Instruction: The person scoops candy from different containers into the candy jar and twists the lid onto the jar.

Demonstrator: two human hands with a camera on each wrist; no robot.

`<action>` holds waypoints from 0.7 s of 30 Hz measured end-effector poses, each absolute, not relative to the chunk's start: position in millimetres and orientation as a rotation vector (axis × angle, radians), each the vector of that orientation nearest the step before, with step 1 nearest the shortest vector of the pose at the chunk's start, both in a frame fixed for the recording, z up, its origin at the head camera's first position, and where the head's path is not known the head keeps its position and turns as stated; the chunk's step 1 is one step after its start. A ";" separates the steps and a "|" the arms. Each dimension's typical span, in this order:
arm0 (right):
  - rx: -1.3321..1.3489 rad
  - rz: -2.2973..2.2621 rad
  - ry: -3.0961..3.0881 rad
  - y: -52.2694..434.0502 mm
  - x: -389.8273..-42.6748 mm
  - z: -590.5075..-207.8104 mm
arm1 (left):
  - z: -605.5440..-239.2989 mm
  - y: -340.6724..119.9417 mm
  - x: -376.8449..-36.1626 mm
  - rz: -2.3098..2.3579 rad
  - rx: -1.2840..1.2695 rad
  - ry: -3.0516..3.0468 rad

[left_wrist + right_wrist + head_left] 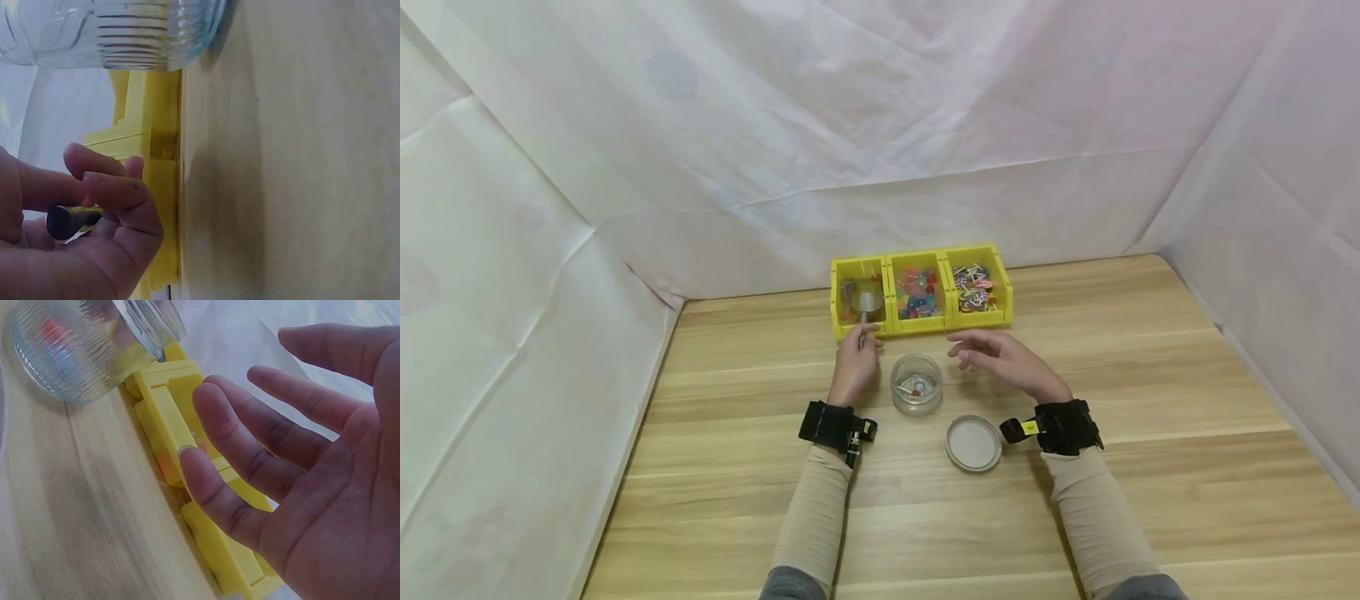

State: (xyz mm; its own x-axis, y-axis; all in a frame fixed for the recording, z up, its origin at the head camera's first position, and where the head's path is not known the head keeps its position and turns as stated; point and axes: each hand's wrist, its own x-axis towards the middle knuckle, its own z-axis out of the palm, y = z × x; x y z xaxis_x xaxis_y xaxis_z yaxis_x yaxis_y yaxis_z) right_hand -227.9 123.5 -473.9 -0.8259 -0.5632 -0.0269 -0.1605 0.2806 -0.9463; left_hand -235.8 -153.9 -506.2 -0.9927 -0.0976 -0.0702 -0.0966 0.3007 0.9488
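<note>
Three joined yellow bins (1007, 312) stand at the back of the wooden table (1150, 400). A metal scoop (862, 300) lies in the left bin; my left hand (863, 340) pinches its handle (62, 222) between thumb and fingers in front of the yellow bin (159, 181). A clear glass jar (916, 385) stands open between my hands, with a small red piece inside. In the left wrist view the jar (106, 31) fills the top. My right hand (981, 350) hovers open, fingers spread, to the right of the jar and holds nothing. The right wrist view shows that hand (281, 456) beside the jar (75, 350) and the bins (169, 419).
The jar's round lid (973, 443) lies flat on the table near my right wrist. The middle bin (917, 293) holds mixed coloured small pieces and the right bin (973, 287) holds striped ones. White sheeting walls the table on three sides.
</note>
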 end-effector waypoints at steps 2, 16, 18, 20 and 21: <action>-0.648 -1.563 2.208 125.6 -228.6 -475.4 | -506.4 -153.0 -235.9 -1.827 0.188 -2.538; -0.565 -1.625 2.217 135.3 -232.8 -475.5 | -498.0 -155.4 -231.9 -1.574 0.158 -2.613; -0.564 -1.625 2.217 136.2 -233.0 -474.7 | -493.8 -156.0 -230.6 -1.535 0.162 -2.621; -0.562 -1.617 2.231 137.7 -234.1 -474.6 | -489.8 -156.7 -229.5 -1.507 0.161 -2.624; -0.557 -1.614 2.241 138.5 -234.6 -474.6 | -487.9 -157.2 -229.0 -1.504 0.162 -2.624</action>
State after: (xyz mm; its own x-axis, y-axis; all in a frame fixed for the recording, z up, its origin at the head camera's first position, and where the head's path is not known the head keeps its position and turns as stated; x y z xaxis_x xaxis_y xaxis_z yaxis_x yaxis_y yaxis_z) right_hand -234.6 138.5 -474.6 -0.8717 -0.4889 -0.0324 -0.1242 0.2844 -0.9506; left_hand -229.0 -157.2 -487.9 -0.9880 -0.1483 0.0441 -0.0369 0.5029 0.8636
